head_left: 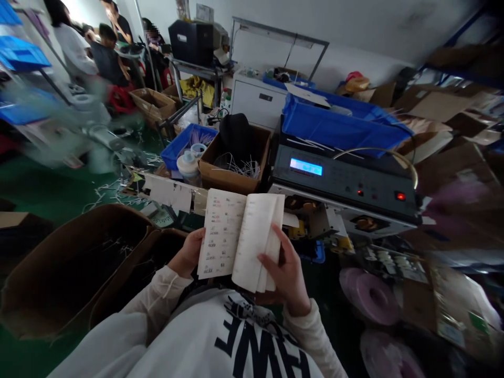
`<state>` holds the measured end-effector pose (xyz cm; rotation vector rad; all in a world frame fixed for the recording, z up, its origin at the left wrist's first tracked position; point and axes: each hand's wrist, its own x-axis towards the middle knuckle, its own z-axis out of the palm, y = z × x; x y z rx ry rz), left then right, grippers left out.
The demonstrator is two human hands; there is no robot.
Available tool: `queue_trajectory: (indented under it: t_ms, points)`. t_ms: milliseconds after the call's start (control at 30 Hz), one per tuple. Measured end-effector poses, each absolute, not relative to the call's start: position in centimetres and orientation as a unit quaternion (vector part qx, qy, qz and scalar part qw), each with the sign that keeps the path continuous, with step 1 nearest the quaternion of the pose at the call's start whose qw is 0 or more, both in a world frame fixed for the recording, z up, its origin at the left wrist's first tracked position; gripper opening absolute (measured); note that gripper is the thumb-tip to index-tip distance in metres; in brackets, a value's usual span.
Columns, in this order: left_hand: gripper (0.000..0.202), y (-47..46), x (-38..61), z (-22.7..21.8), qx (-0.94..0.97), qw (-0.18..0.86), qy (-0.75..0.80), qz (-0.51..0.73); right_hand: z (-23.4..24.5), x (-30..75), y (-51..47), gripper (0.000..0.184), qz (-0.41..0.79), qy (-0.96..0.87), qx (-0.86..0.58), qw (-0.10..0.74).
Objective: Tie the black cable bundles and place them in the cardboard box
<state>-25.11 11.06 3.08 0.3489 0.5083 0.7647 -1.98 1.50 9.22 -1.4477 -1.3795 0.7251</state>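
An open notebook (236,236) with handwritten lines is held up in front of my chest. My left hand (190,253) grips its left edge, fingers curled behind the page. My right hand (289,270) holds the right side, with fingers wrapped over a sheaf of lifted pages. Both sleeves are white.
A grey machine (346,184) with a lit blue display and red lights stands just beyond the notebook. Behind it are a blue bin (338,126) and a cardboard box (236,163) of white wires. Open brown boxes (79,262) lie at my left, pink spools (370,296) at my right. Several people stand far left.
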Motion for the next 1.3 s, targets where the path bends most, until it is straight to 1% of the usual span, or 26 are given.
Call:
queue_trajectory:
  t_ms: [67,167,300,400,567,733,800,933,1100,1300]
  points:
    - [0.024,10.8,-24.7,2.7,0.171,0.887,0.242,0.354,9.0,-2.4,1.6,0.065,0.292,-0.589,-0.589,0.47]
    - [0.026,10.5,-24.2,2.5,0.159,0.894,0.241,0.342,8.5,-2.4,1.3,0.066,0.3,-0.575,-0.609,0.457]
    - [0.028,10.4,-23.7,2.4,0.132,0.908,0.22,0.331,7.6,-1.9,1.1,0.067,0.294,-0.523,-0.648,0.469]
    - [0.032,10.4,-23.5,2.0,0.136,0.913,0.208,0.323,7.5,-2.4,1.3,0.069,0.314,-0.498,-0.659,0.468]
    - [0.023,10.0,-23.7,1.5,0.11,0.905,0.2,0.357,8.5,-3.5,1.8,0.074,0.324,-0.506,-0.66,0.452]
    - [0.023,10.2,-25.9,2.8,0.076,0.874,0.246,0.413,9.9,-3.0,1.8,0.07,0.288,-0.495,-0.658,0.489]
    - [0.024,10.4,-26.9,3.6,0.072,0.856,0.264,0.438,10.4,-2.7,1.4,0.067,0.297,-0.472,-0.657,0.507]
    - [0.017,10.9,-28.2,5.0,0.073,0.813,0.309,0.488,10.6,-1.9,0.5,0.062,0.351,-0.413,-0.647,0.536]
    - [0.018,11.5,-27.8,6.0,0.076,0.818,0.319,0.473,9.8,-0.9,-0.2,0.065,0.398,-0.361,-0.624,0.568]
    - [0.016,12.0,-27.5,5.8,0.085,0.799,0.361,0.473,9.6,-0.4,-0.6,0.062,0.383,-0.342,-0.629,0.583]
